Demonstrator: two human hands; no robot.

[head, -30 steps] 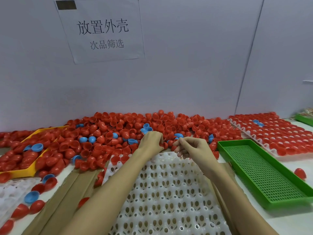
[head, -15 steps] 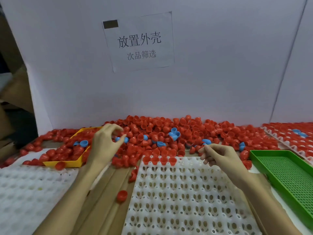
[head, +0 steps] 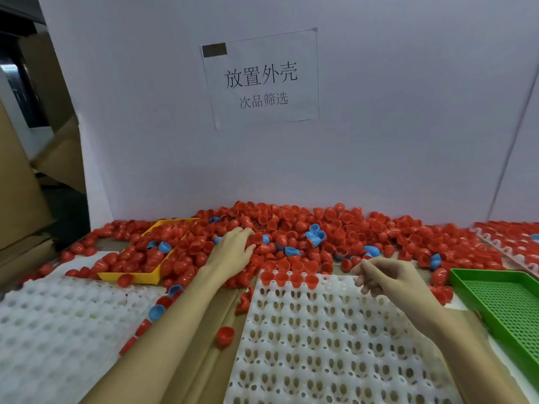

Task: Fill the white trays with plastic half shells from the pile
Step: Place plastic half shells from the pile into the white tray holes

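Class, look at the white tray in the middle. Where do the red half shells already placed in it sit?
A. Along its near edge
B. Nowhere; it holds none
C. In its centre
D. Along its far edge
D: a short row of red plastic half shells fills the sockets along the far edge of the white moulded plastic tray, next to the pile.

red shell pile [head: 320, 228] (some blue), white tray [head: 335, 330]
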